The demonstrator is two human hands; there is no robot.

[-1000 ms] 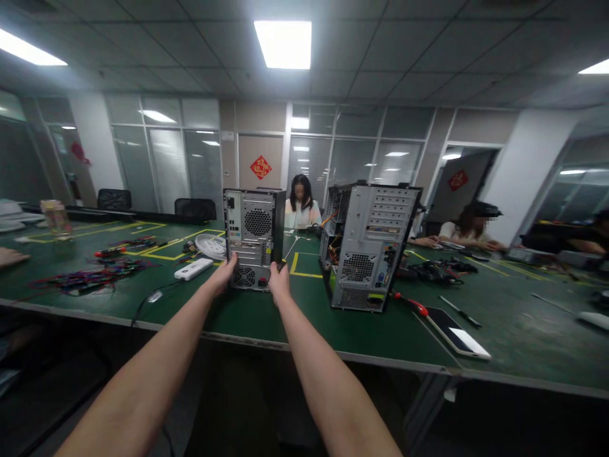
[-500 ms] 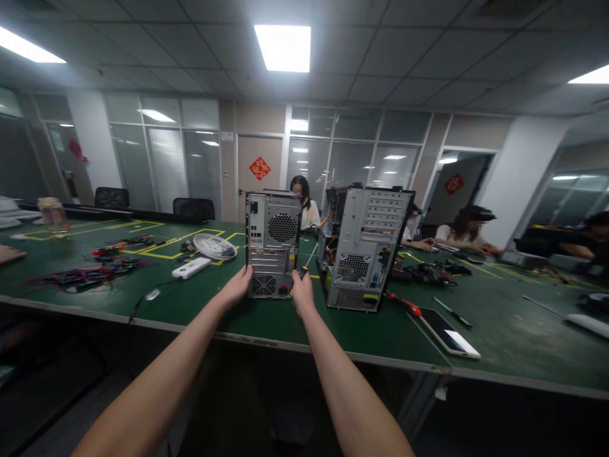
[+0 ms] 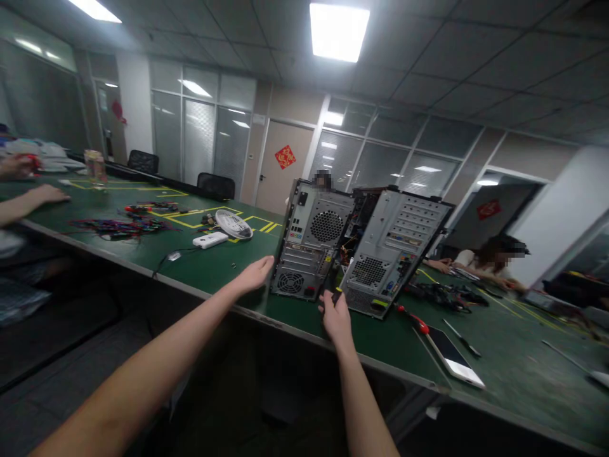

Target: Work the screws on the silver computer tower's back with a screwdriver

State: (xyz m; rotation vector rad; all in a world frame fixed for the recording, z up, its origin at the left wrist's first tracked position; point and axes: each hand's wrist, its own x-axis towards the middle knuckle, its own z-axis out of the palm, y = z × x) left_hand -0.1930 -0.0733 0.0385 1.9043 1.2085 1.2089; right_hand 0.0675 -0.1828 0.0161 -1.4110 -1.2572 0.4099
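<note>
Two grey desktop computer cases stand upright with their rear panels towards me. The left case shows a round fan grille and ports. Close by on its right, the other case has an open side with wires showing inside. My left hand lies with stretched fingers against the left case's side edge. In front of the gap between the cases, my right hand is closed round a screwdriver with a dark and yellow handle. Its shaft is hard to make out here.
Left on the green table lie bundled wires, a white device and a white oval cover. A phone, a red-tipped cable, another screwdriver and black cables lie right. Other people sit around.
My view has turned left and tilted, shifting everything rightward in the picture. The left case now stands closer to the right one. My right hand has moved from its side to below the gap.
</note>
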